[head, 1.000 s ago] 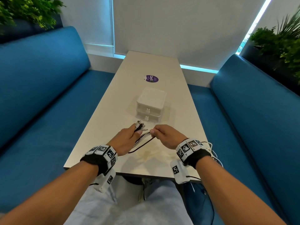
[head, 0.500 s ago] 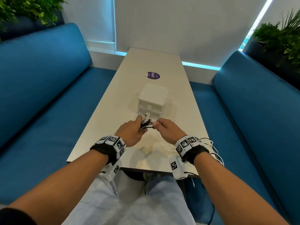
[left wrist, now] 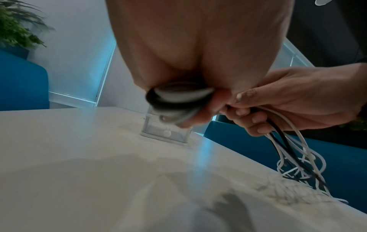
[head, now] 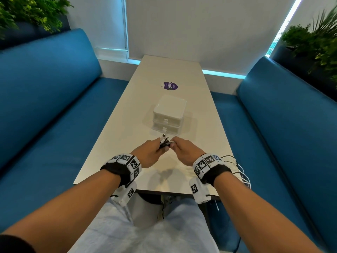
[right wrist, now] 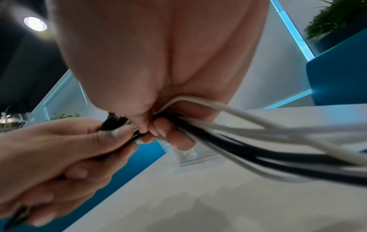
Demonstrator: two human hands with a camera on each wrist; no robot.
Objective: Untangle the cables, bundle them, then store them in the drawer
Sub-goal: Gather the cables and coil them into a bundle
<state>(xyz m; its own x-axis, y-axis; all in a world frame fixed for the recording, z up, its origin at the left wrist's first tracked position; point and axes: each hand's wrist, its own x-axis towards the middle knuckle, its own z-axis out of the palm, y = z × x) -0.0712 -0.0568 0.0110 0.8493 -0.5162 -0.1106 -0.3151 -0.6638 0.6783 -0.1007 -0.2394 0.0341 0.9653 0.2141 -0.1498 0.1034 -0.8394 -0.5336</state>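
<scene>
Black and white cables (head: 165, 142) are gathered between both hands, just in front of the white two-drawer box (head: 168, 115), whose drawers are closed. My left hand (head: 149, 154) grips a looped bunch of cables (left wrist: 178, 100) with plug ends sticking up. My right hand (head: 182, 152) pinches the same cables (right wrist: 248, 144) right beside it. The loose, tangled ends (left wrist: 298, 164) trail off the table's near right edge (head: 238, 172). Both hands float a little above the table (head: 113, 143).
A purple round sticker (head: 170, 86) lies on the table beyond the box. Blue benches (head: 45, 115) (head: 282, 125) flank the table on both sides, with plants (head: 27, 13) behind them. My knees (head: 145, 230) are under the near edge.
Both hands have moved forward and closer together toward the drawer box. The slack cable that hung between them is now drawn up into the bunch.
</scene>
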